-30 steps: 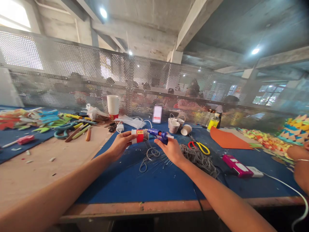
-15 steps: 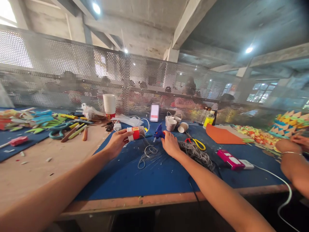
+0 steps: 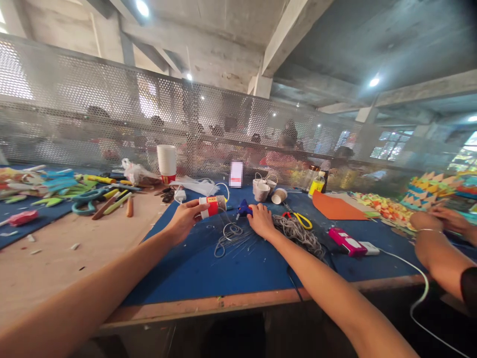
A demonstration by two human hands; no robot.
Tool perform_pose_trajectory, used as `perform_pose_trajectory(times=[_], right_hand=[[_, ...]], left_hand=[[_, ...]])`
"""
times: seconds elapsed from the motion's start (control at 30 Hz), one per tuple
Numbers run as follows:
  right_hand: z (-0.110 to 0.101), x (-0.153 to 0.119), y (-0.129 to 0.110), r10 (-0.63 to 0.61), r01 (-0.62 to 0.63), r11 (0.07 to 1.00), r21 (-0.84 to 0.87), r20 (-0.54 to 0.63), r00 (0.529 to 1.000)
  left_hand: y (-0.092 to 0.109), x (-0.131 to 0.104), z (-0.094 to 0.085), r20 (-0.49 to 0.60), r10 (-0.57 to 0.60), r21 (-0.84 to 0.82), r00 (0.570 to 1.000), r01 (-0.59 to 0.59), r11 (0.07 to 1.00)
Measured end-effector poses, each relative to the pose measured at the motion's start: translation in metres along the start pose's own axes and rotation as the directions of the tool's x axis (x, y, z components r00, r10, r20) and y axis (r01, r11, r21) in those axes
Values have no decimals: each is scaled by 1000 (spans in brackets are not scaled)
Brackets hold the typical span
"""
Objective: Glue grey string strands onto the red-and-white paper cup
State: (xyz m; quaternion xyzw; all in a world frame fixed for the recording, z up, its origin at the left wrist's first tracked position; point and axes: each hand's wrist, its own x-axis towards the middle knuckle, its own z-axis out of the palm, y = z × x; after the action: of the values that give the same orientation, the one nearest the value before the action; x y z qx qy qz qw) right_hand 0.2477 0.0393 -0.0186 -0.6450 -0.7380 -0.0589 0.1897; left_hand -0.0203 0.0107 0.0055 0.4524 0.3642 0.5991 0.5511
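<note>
My left hand (image 3: pixel 185 219) grips a paper cup (image 3: pixel 212 205) held on its side above the blue mat. The cup has a red and yellow band, and grey cord covers its end on the right. From it a strand runs down to loose loops of grey cord (image 3: pixel 228 236) on the mat. My right hand (image 3: pixel 261 219) is closed round a blue hot glue gun (image 3: pixel 244 208), low over the mat, nozzle towards the left. Its grip is partly hidden by my fingers. Beside that hand lies a tangled heap of grey cord (image 3: pixel 298 231).
Yellow-handled scissors (image 3: pixel 303 220) lie behind the heap. Further back are small cord-covered cups (image 3: pixel 262 190), a phone (image 3: pixel 236 174) and a cup stack (image 3: pixel 166 160). Orange paper (image 3: pixel 337 206) and a magenta box (image 3: pixel 346 242) sit right, near a co-worker's arm (image 3: pixel 432 248). Tools (image 3: pixel 112 203) lie left.
The glue gun has tipped and come lower in my right hand, nearer the mat. My left hand keeps the cup sideways. The whole view has shifted slightly.
</note>
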Motion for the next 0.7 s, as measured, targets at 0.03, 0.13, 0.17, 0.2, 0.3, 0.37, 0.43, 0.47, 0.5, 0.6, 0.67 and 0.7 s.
perform_pose_trajectory(times=[0.03,0.13,0.17,0.2,0.3,0.37,0.43,0.47,0.5,0.6,0.67,0.7], right_hand=[[-3,0,-1,-8,8,1000,19,-25,1000],[-13,1,-11,-74,97,975,202,-119,990],[-16,2,-17,-95,126,939,319,-113,989],[-17,2,-23,-106,131,884,448,-81,991],[-15,0,-42,-185,45,671,740,109,977],[-11,-4,-50,-229,7,611,792,168,959],[-9,-7,-55,-209,15,616,787,145,967],[-10,-9,-56,-197,36,624,781,112,974],[-12,-10,-57,-187,64,630,774,71,980],[-22,-14,-59,-188,172,638,751,-64,980],[-30,-16,-61,-182,224,653,724,-138,974],[-34,-17,-63,-184,254,665,702,-175,967]], left_hand=[[1,-1,1,1,3,3,1000,-3,1000],[2,-2,3,5,9,7,1000,-9,1000],[3,-2,3,5,9,5,1000,-9,1000],[3,-2,4,7,8,1,1000,-8,1000],[4,-3,4,4,9,-2,1000,-9,1000],[4,-2,4,12,17,3,1000,-17,1000],[3,-2,3,19,24,4,1000,-24,1000],[3,-2,3,22,25,4,999,-25,1000],[3,-1,2,25,24,5,999,-24,1000],[3,-3,3,44,17,14,999,-18,1000],[4,-5,5,61,-5,21,998,4,1000],[4,-5,5,64,-24,21,998,23,1000]])
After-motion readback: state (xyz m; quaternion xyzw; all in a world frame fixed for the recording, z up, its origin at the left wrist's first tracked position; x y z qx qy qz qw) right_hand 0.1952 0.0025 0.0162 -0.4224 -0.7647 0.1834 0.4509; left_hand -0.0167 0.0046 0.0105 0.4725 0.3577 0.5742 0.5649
